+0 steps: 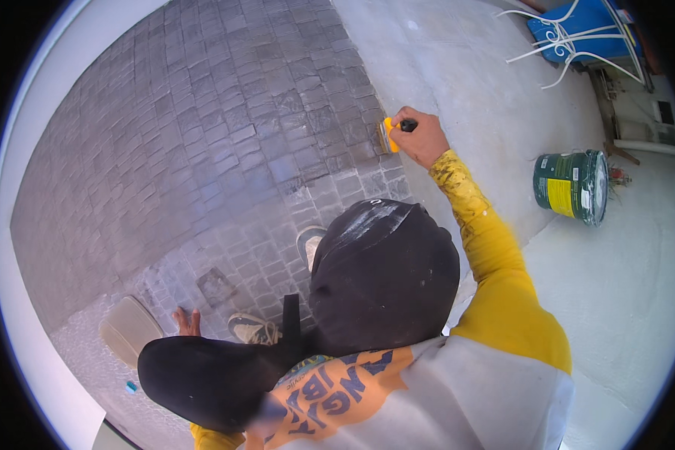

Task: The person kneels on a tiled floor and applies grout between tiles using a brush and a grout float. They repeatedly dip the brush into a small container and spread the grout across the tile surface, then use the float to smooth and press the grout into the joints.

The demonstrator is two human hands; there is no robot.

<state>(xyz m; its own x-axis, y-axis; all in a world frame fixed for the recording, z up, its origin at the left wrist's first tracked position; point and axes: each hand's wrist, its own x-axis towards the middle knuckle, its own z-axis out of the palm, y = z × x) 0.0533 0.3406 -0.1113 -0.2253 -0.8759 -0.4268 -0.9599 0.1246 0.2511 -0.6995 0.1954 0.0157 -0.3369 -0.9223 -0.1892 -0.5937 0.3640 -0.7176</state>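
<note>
My right hand (pixel 421 137) is closed around a wide flat paintbrush (pixel 392 136) with yellow and black parts. The bristles meet the dark paving stones (pixel 277 97) along their border with the pale concrete (pixel 457 67). Beyond my feet the stones look dark; around my shoes they are paler and greyer. At the lower left, two or so spread fingers of my left hand (pixel 188 322) show against the paving, the rest hidden behind my knee. A beige rounded container or lid (pixel 130 327) lies just left of those fingers, partly covered by my leg.
A dark green paint bucket (pixel 565 186) with a yellow label stands to the right on the concrete. At the far right top are a white curled metal frame (pixel 570 37) and a blue thing (pixel 589 26). A small turquoise object (pixel 130 387) lies lower left.
</note>
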